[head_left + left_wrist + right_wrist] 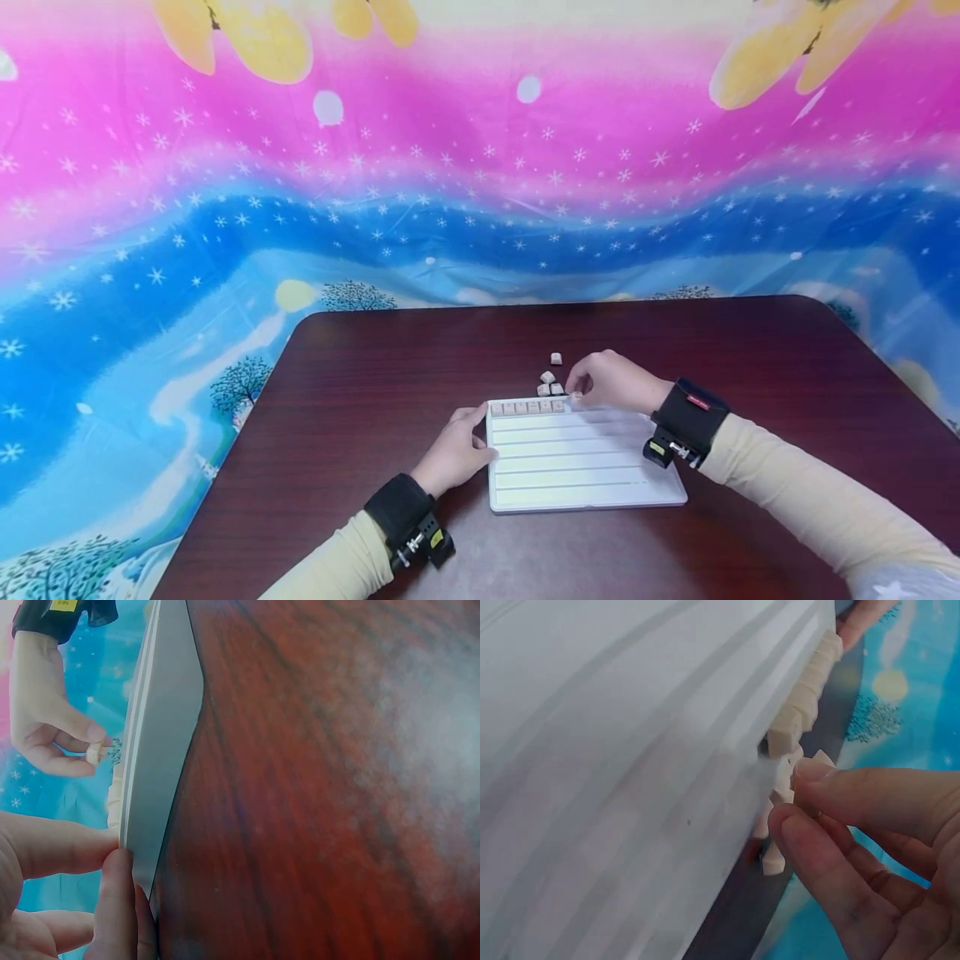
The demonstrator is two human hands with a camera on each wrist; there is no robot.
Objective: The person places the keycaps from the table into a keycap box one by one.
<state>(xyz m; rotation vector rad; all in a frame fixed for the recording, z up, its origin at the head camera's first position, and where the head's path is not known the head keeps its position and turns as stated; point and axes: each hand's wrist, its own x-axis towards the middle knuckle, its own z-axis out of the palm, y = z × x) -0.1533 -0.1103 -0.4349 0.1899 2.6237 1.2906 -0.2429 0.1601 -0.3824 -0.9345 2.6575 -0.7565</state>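
A white ridged board lies on the table, with a row of beige keycaps along its far left edge. My left hand holds the board's left side near the far corner, its fingertips against the rim. At the far edge, just right of the row, my right hand pinches a single keycap between thumb and fingers. That keycap is mostly covered by the fingers in the right wrist view. Several loose keycaps lie beyond the board, left of the right hand.
The dark wooden table extends around the board on all sides. Behind it hangs a colourful printed cloth. Each wrist wears a black strap with a small device.
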